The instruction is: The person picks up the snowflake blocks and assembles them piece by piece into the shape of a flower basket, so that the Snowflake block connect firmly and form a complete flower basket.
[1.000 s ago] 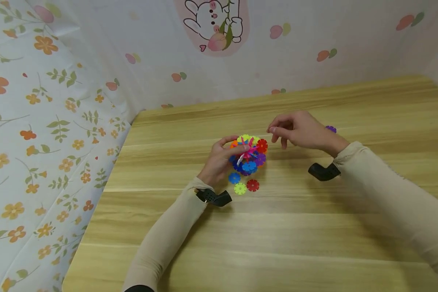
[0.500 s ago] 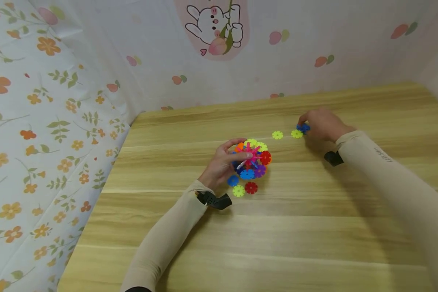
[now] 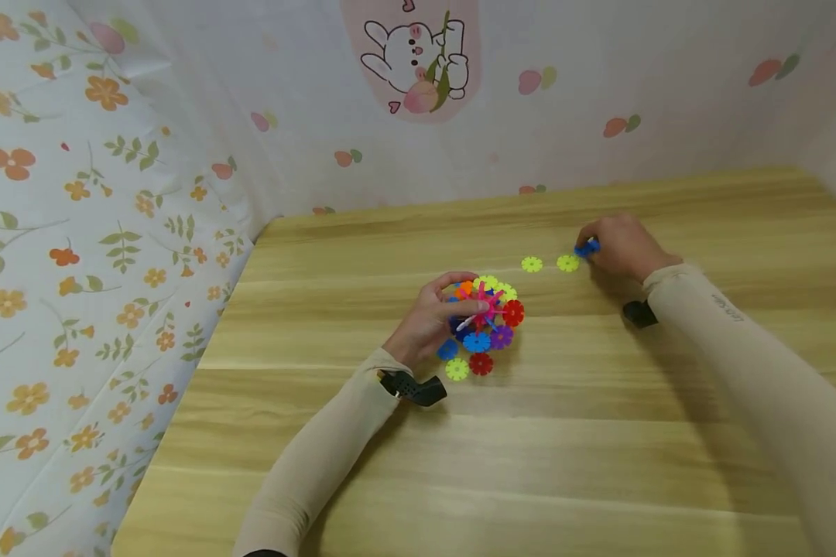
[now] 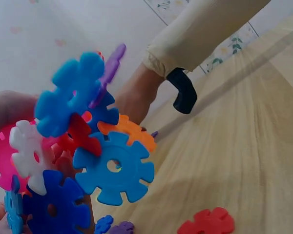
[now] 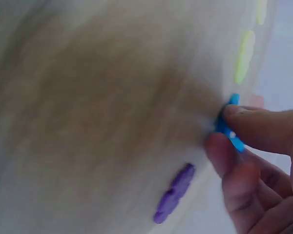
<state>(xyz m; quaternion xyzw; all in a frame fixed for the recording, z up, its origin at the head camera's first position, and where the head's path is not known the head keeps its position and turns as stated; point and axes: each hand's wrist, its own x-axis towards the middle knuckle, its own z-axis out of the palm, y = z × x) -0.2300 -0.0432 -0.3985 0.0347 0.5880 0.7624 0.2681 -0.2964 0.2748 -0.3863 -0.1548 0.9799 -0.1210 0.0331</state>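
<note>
In the head view, my left hand grips a ball-like cluster of interlocked plastic snowflake discs, its thumb lying across a pink part. Blue, red, orange, purple, white and yellow-green discs make up the cluster, and a light-blue one faces the left wrist camera. Further right, my right hand pinches a blue snowflake disc between thumb and fingers, tilted on edge close over the table. The right wrist view shows the blue disc partly covered by the thumb.
Two yellow-green discs lie left of my right hand. A purple disc is on the table near that hand. Below the cluster lie loose blue, yellow-green and red discs. A patterned curtain stands behind the wooden table.
My right hand has moved right, away from the cluster, uncovering two yellow-green discs, and has tilted up a blue disc in its fingers. My left hand keeps holding the cluster.
</note>
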